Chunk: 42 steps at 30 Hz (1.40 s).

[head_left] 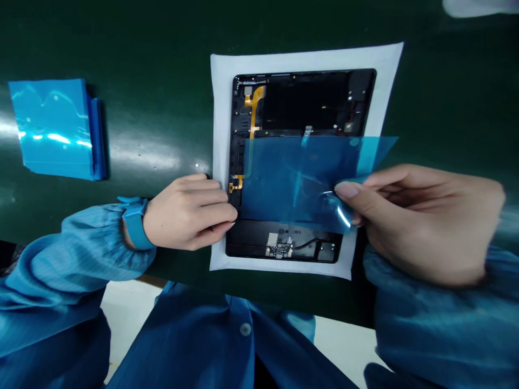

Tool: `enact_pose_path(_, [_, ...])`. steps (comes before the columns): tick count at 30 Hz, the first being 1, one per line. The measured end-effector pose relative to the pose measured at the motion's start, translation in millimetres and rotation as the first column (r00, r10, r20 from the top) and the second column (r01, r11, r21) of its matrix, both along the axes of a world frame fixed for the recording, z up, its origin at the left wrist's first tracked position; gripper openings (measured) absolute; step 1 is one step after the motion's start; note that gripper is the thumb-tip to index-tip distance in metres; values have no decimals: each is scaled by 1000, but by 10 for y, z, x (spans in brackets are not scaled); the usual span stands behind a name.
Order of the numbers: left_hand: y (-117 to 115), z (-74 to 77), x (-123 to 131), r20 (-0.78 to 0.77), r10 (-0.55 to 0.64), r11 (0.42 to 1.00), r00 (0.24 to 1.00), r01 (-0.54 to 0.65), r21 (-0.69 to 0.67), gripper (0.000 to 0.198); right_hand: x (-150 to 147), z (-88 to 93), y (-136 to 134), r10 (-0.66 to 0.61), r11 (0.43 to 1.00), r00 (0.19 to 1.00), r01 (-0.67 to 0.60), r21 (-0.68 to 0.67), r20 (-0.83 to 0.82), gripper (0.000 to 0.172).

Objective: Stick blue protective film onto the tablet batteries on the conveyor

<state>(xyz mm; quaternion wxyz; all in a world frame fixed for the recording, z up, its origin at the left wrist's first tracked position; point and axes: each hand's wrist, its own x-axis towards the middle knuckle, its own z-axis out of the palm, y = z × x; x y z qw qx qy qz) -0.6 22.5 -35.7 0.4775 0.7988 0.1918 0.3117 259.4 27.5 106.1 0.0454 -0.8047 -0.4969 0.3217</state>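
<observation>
An opened tablet (314, 102), with its orange ribbon cable (253, 116) and circuit parts showing, lies on a white foam sheet (222, 119). Across its middle spreads a clear blue plastic film (279, 178). My right hand (425, 221) pinches the film's right edge between thumb and fingers, and that edge is bent up. At the tablet's left edge rests my left hand (190, 213), fingers curled in and their tips hidden; whether they grip anything there does not show.
To the left on the dark green table (154, 81) sits a stack of shiny blue films (54, 129). A whitish object (478, 6) shows partly at the top right corner. The table's front edge runs just below the foam sheet.
</observation>
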Motion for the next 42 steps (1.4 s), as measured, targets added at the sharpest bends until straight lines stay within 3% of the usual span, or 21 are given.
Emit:
enact_pose_path(29, [-15, 0, -2, 14, 18, 1000, 1000, -18, -5, 15, 31, -41, -11, -85, 996, 995, 83, -44, -57, 13])
enact_pose_path(42, [-17, 6, -14, 12, 7, 1000, 1000, -6, -23, 13, 31, -47, 12, -45, 999, 996, 42, -32, -82, 12])
